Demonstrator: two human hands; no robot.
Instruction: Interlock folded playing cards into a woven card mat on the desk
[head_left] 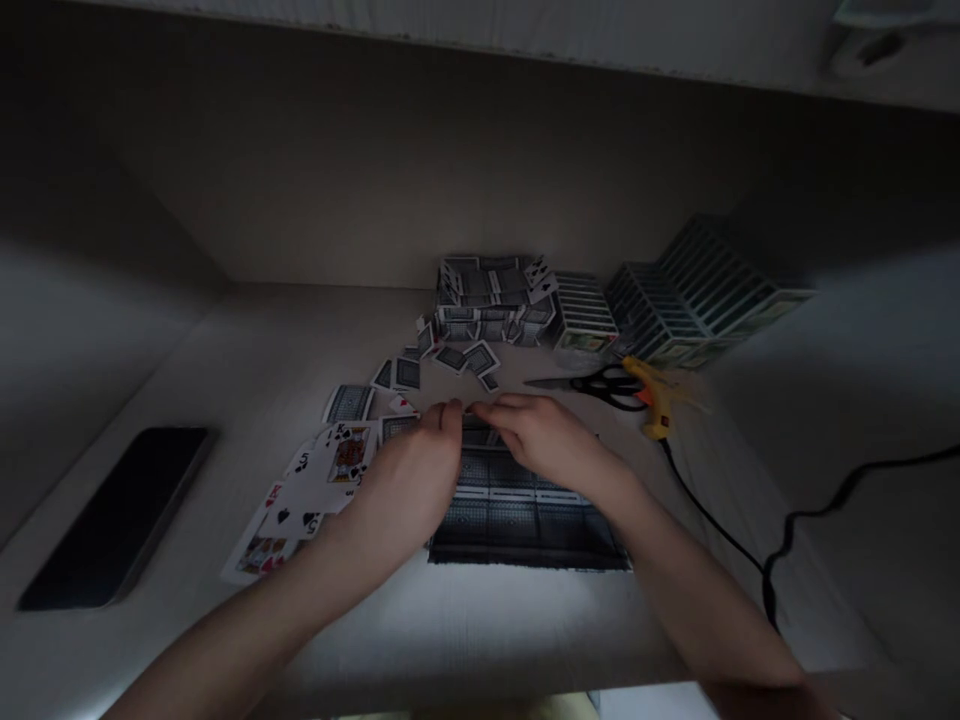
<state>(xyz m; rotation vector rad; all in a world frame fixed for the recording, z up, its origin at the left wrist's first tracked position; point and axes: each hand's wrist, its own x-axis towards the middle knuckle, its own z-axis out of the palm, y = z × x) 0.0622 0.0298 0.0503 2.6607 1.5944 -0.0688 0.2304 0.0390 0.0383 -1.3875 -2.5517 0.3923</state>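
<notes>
Both hands meet at the far edge of a dark box-like piece made of playing cards [525, 520], near the front of the surface. My left hand [412, 475] has its fingers pressed together at the piece's far left part. Close beside it, my right hand [536, 430] is closed too, its fingertips at the same edge. Whatever lies between the fingertips is too small and dark to make out. Loose playing cards [349, 455] are spread to the left of my left hand, a king among them, some face up and some face down.
A black phone [116, 515] lies at the left. Behind the hands are cut card pieces [450, 358], a card-built box [491, 295], black scissors [600, 385] and a yellow glue gun [656, 400] with a black cord. Stepped card structures [697, 290] stand at the back right.
</notes>
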